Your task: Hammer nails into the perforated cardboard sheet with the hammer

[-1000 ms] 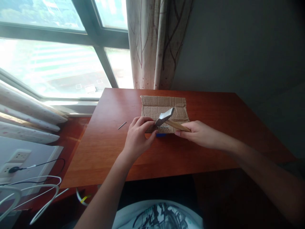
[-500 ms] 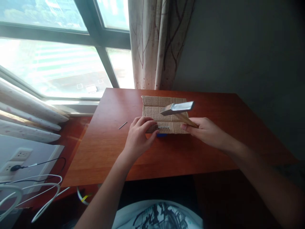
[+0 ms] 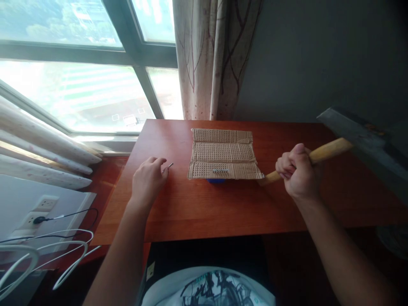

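My left hand [image 3: 148, 178] is over the left of the table, its thumb and index finger apart around a thin metal pin [image 3: 171, 165]. Whether they touch it I cannot tell. Raised at the right, my right hand [image 3: 301, 172] is closed around the wooden handle of a hammer [image 3: 331, 149], whose grey metal head points up and right. Between the hands lies a folded piece of cardboard [image 3: 223, 151] dotted with rows of small holes. A short row of small metal pieces [image 3: 220, 171] stands near its front edge. Part of a blue object [image 3: 216, 180] shows beneath that edge.
The reddish-brown wooden table [image 3: 191, 212] has its front edge close to my body. A window and a patterned curtain [image 3: 204, 63] are behind it, with a dark wall to the right. White cables [image 3: 73, 250] and a wall socket [image 3: 46, 204] are at lower left.
My left hand has left the cardboard and moved left to the metal pin. My right hand has lifted the hammer away from the cardboard, to the right.
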The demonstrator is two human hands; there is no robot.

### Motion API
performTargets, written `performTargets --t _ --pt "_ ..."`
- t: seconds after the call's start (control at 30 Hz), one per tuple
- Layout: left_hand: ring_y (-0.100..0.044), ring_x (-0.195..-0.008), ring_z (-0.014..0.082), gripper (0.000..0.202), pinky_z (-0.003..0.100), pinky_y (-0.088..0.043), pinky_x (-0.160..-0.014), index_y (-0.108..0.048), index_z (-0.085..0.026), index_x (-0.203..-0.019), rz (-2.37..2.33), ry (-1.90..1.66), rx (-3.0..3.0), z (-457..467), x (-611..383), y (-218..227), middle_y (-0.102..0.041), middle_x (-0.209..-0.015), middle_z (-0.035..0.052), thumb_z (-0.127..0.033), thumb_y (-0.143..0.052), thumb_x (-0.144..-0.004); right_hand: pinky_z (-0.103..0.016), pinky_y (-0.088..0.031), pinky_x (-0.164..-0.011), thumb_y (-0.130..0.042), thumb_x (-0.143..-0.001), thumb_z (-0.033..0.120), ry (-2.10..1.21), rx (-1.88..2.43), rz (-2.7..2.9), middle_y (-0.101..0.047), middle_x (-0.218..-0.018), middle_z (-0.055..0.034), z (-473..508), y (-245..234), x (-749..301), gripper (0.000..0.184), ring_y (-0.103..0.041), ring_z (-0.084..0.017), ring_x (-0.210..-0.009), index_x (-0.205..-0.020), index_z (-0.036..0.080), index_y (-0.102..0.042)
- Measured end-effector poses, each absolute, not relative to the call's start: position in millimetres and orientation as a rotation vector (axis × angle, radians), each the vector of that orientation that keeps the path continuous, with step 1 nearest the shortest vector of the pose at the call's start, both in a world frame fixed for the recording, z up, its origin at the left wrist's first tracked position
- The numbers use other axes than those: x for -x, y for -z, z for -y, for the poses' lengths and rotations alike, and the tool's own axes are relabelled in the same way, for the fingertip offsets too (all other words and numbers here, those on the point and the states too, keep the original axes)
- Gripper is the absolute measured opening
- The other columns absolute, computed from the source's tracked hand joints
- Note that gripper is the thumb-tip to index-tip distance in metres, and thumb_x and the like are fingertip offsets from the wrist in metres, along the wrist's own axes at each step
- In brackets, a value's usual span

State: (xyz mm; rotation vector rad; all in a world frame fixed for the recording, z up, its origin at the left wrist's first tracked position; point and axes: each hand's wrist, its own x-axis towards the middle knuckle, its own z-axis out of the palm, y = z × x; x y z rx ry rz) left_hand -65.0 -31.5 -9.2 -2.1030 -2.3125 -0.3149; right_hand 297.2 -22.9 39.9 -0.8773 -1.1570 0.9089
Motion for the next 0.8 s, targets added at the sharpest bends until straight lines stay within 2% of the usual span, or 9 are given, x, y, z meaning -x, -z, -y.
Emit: performTargets --t 0.23,0.43,0.53,0.63,0.7,0.8 --pt "-0.070 -0.093 0.0313 0.034 0.035 -0.046 -0.064 -0.072 -0.021 -0.103 2.293 -0.043 2.154 22.8 54.5 5.9 -0.072 -0.107 0.0111 -0.034 -0.042 -0.096 -0.025 -0.015 -0.036 -0.063 -0.094 0.048 -0.928 0.889 1.107 -0.026 -0.042 0.0090 22.6 -33.3 -297.0 0.057 -0.024 -0.005 -0.033 -0.056 0.021 -0.030" --pt "-0.071 -0.088 0.0324 0.038 0.035 -0.047 -0.063 -0.072 -0.019 -0.099 2.285 -0.119 2.140 19.4 52.7 10.1 -0.072 -0.102 0.0145 -0.031 -0.036 -0.097 -0.025 -0.015 -0.035 -0.065 -0.091 0.050 -0.936 0.902 1.093 -0.026 -0.042 0.0091 20.6 -32.0 -296.6 0.058 -0.024 -0.005 -0.033 -0.055 0.021 -0.030" --pt "-0.071 -0.086 0.0335 0.034 0.038 -0.049 -0.065 -0.072 -0.018 -0.096 2.293 -0.073 2.150 18.2 56.8 11.4 -0.073 -0.099 0.0152 -0.030 -0.041 -0.095 -0.025 -0.016 -0.035 -0.065 -0.091 0.050 -0.933 0.902 1.087 -0.026 -0.042 0.0091 20.0 -31.8 -296.9 0.058 -0.024 -0.005 -0.033 -0.056 0.021 -0.030" --pt "-0.071 -0.085 0.0292 0.022 0.037 -0.052 -0.071 -0.071 -0.020 -0.094 2.319 0.330 2.144 19.5 61.8 7.1 -0.074 -0.092 0.0102 -0.029 -0.052 -0.089 -0.025 -0.016 -0.035 -0.066 -0.091 0.051 -0.930 0.894 1.091 -0.026 -0.043 0.0089 19.2 -31.1 -297.1 0.058 -0.024 -0.005 -0.034 -0.056 0.021 -0.030" --pt "-0.071 -0.081 0.0234 0.016 0.034 -0.055 -0.074 -0.070 -0.020 -0.093 2.342 0.839 2.115 23.0 60.5 -0.7 -0.074 -0.086 0.0061 -0.029 -0.060 -0.084 -0.025 -0.015 -0.035 -0.066 -0.090 0.053 -0.930 0.891 1.096 -0.025 -0.043 0.0087 18.8 -30.5 -296.9 0.059 -0.023 -0.005 -0.034 -0.055 0.021 -0.030" --pt "-0.071 -0.077 0.0179 0.019 0.030 -0.058 -0.075 -0.067 -0.018 -0.094 2.275 1.684 2.116 32.7 45.0 -17.1 -0.073 -0.086 0.0041 -0.030 -0.069 -0.080 -0.026 -0.014 -0.035 -0.066 -0.087 0.059 -0.947 0.899 1.109 -0.025 -0.043 0.0084 19.2 -30.2 -295.6 0.061 -0.022 -0.006 -0.035 -0.054 0.022 -0.031"
